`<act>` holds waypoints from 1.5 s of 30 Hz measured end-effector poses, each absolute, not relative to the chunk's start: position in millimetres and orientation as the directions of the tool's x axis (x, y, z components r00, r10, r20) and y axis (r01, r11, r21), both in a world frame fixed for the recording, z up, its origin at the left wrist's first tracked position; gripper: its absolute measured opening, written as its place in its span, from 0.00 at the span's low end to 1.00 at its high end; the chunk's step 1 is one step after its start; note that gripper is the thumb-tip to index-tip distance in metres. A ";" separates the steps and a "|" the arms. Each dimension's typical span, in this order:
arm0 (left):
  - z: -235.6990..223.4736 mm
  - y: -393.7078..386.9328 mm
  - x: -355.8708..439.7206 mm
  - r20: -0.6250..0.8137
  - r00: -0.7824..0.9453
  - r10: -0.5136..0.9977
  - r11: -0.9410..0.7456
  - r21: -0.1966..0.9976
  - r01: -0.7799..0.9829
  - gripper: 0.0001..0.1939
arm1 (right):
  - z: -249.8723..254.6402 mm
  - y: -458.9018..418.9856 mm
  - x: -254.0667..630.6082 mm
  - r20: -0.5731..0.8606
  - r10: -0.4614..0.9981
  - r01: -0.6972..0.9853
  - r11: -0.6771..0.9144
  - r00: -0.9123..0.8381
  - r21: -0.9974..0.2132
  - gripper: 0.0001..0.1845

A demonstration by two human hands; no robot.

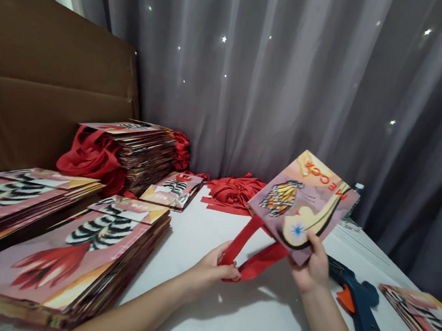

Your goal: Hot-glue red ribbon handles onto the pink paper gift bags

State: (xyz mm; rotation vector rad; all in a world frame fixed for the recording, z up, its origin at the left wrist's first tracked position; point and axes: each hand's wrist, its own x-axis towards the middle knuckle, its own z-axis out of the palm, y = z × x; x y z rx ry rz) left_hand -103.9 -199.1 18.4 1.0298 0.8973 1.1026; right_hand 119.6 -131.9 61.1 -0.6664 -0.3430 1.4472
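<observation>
My right hand (312, 268) grips the lower edge of a flat printed paper bag (300, 205) with a butterfly and red letters, holding it tilted above the white table (205, 228). A red ribbon handle (253, 250) hangs from the bag's lower edge. My left hand (212, 266) pinches the loop of that ribbon just above the table.
Tall stacks of flat printed bags (73, 255) fill the left side, with another stack (136, 150) behind bearing red ribbons. Loose red ribbons (234, 188) lie at the back. A blue glue gun (360, 306) rests at the right, beside more bags (427, 320). Grey curtain behind.
</observation>
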 end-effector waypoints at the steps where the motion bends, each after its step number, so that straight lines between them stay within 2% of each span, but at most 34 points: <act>1: 20.4 -200.0 -102.9 -0.065 0.222 0.973 0.135 0.938 -0.318 0.36 | 64.1 -127.2 127.8 -0.170 0.973 -0.788 0.021 0.159 -0.616 0.17; 3: 23.1 -199.7 -103.4 -0.063 0.227 0.972 0.153 0.901 -0.407 0.37 | 68.8 -120.3 140.7 -0.150 0.964 -0.775 0.080 0.220 -0.627 0.16; 6: 23.5 -198.0 -105.9 -0.031 0.254 0.967 0.147 0.881 -0.451 0.36 | 70.7 -119.2 143.4 -0.124 0.959 -0.771 0.123 0.254 -0.624 0.17; 9: 24.7 -199.7 -106.0 0.027 0.266 0.964 0.105 0.876 -0.470 0.33 | 66.4 -125.4 131.3 -0.036 0.972 -0.749 0.156 0.233 -0.644 0.22; 12: 29.2 -201.5 -105.2 0.040 0.273 0.961 0.092 0.886 -0.454 0.36 | 62.3 -129.1 123.6 0.039 0.986 -0.729 0.144 0.160 -0.669 0.29; 14: 30.7 -199.7 -105.8 0.011 0.228 0.974 0.087 0.906 -0.414 0.36 | 62.2 -127.7 125.2 -0.020 0.986 -0.753 0.114 0.167 -0.648 0.28; 17: 26.0 -193.4 -108.6 -0.022 0.118 0.993 0.064 0.930 -0.361 0.28 | 63.7 -123.0 131.1 -0.117 0.968 -0.793 0.109 0.221 -0.599 0.27; 20: 18.6 -188.2 -112.9 -0.024 0.191 0.981 0.084 0.946 -0.312 0.26 | 63.1 -121.9 132.4 -0.080 0.976 -0.789 0.113 0.201 -0.604 0.24; 22: 19.1 -186.7 -116.5 -0.021 0.227 0.974 0.090 0.950 -0.299 0.30 | 60.3 -125.2 127.9 -0.076 0.991 -0.778 0.041 0.114 -0.627 0.23; 26: 40.5 -187.8 -124.0 -0.036 0.148 0.988 0.089 0.925 -0.369 0.38 | 50.0 -141.2 107.0 -0.093 0.976 -0.660 -0.202 -0.197 -0.724 0.27; 29: 60.6 -190.7 -126.5 -0.107 0.025 0.994 0.108 0.914 -0.391 0.32 | 40.9 -153.7 94.6 -0.077 0.892 -0.490 -0.315 -0.445 -0.813 0.27; 33: 69.0 -194.4 -125.3 -0.124 -0.124 0.984 0.067 0.919 -0.389 0.20 | 36.0 -156.0 101.0 -0.081 0.820 -0.306 -0.301 -0.567 -0.903 0.24; 36: 65.4 -198.2 -123.0 -0.096 -0.088 0.991 0.058 0.931 -0.361 0.17 | 40.3 -151.0 111.8 -0.094 0.828 -0.341 -0.327 -0.553 -0.881 0.23; 38: 62.8 -201.3 -120.3 -0.104 -0.006 0.995 0.097 0.942 -0.323 0.17 | 43.3 -148.3 114.4 -0.073 0.876 -0.436 -0.307 -0.477 -0.846 0.24; 40: 61.2 -203.9 -116.8 -0.113 0.020 0.993 0.113 0.938 -0.329 0.18 | 43.2 -146.8 113.4 -0.080 0.907 -0.455 -0.282 -0.414 -0.844 0.23; 43: 59.6 -204.5 -113.4 -0.119 -0.049 0.992 0.089 0.909 -0.406 0.19 | 37.7 -145.7 110.5 -0.119 0.904 -0.334 -0.271 -0.410 -0.903 0.20; 45: 58.3 -202.7 -113.9 -0.116 -0.093 0.989 0.067 0.905 -0.421 0.22 | 33.9 -145.1 110.3 -0.101 0.927 -0.234 -0.195 -0.361 -0.953 0.22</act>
